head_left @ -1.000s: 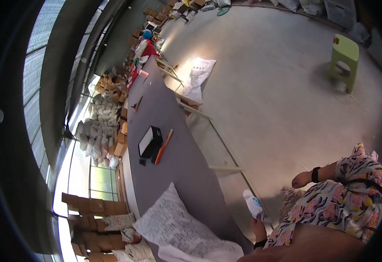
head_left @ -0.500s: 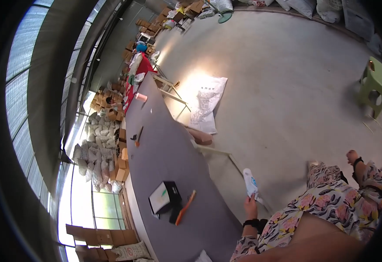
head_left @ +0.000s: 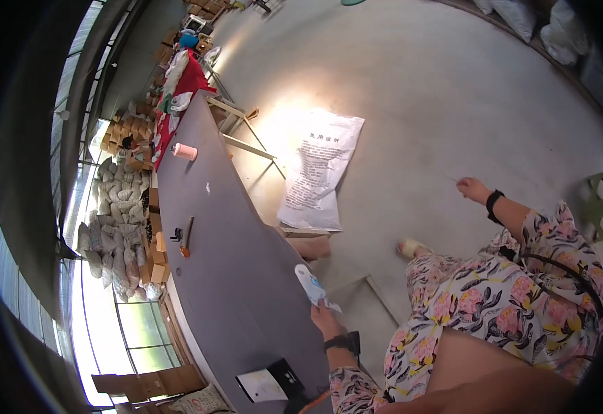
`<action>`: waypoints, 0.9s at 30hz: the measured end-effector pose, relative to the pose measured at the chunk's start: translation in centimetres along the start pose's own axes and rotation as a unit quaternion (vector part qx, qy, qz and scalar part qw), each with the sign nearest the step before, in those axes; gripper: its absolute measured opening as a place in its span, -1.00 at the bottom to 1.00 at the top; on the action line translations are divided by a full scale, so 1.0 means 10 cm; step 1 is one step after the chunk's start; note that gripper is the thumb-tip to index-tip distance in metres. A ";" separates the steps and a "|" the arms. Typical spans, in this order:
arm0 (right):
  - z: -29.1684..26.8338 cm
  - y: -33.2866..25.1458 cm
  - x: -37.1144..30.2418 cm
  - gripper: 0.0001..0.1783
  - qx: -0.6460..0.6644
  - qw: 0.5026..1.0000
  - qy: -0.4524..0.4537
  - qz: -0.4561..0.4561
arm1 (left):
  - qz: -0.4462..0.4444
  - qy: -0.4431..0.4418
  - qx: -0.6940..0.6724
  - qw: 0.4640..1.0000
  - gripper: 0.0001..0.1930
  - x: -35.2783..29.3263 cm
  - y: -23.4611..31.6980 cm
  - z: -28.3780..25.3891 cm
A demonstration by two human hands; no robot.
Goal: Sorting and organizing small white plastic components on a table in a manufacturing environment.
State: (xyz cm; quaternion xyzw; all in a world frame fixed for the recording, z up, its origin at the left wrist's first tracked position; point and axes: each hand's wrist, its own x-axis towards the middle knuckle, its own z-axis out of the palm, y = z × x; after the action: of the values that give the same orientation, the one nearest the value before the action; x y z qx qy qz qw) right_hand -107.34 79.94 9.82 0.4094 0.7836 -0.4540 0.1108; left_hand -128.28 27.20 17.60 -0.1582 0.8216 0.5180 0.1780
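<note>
**Pouch in my left hand at the table edge, right hand out over the floor**

Going left to right: stacked sacks [head_left: 108, 255] and cardboard boxes [head_left: 151, 259] sit along the far left by the windows. Next comes the long grey table [head_left: 225, 276]. On it I can see a pink spool [head_left: 184, 152] at the far end, a thin orange-tipped tool [head_left: 187, 237] about midway, and a black device with a white label [head_left: 274, 381] at the near end, close to my body.

My left hand [head_left: 324, 319] is at the right edge of the table, fingers closed around the lower end of 1 small white-and-blue pouch [head_left: 310, 285]. The pouch sticks up from my grip, its upper part over the tabletop. I judge it is held, not yet set down.

Further right, a large printed white sack [head_left: 321, 169] lies flat on the concrete floor [head_left: 419, 90], well apart from both hands. My right hand [head_left: 472, 188] is stretched out over the floor, touching nothing I can make out; it looks loosely curled, but it is too small for me to tell how far open it is. A green stool [head_left: 601, 203] stands at the far right edge.

As for progress: 1 pouch is picked up and in my grip. I see no finished pile on the table, so my guess is most of the work is left.
</note>
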 end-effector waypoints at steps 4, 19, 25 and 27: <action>-0.14 -0.72 0.23 -0.61 0.123 0.991 0.043 -0.018 | 0.109 -0.005 0.134 0.985 -0.72 0.82 0.43 -0.22; -1.17 -0.68 -0.06 -0.65 -0.396 0.917 0.038 0.036 | 0.324 0.174 0.488 0.791 -0.73 3.52 3.70 -2.78; -1.21 -3.28 -0.01 -0.64 -0.035 0.994 0.074 0.074 | 0.253 0.160 0.605 0.738 -0.74 3.74 4.37 -2.90; -1.16 -3.39 0.01 -0.66 -0.047 0.995 0.057 0.071 | 0.249 0.161 0.611 0.734 -0.75 3.97 4.54 -3.04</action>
State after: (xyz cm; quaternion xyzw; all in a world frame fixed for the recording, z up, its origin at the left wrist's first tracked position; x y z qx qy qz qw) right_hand -130.26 80.80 37.33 0.4837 0.7782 -0.3832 0.1170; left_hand -187.56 15.40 47.76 0.1140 0.9876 -0.1023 -0.0342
